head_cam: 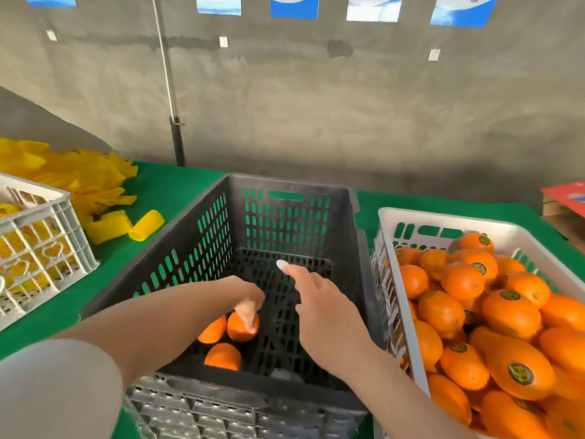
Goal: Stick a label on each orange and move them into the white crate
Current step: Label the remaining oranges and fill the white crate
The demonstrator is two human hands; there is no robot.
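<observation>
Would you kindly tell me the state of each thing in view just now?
Black crate: nearly empty, three oranges inside, no labels showing.
White crate: heaped with labelled oranges.
Grey crate: holds yellow sleeves.
Left-hand grip: holds one orange in the black crate.
Right-hand grip: holds nothing, index finger out, white bit on its tip.

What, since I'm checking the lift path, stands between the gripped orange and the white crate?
Right of the orange, walls of the dark crate and white crate rise; the right hand hangs across that path too.
</observation>
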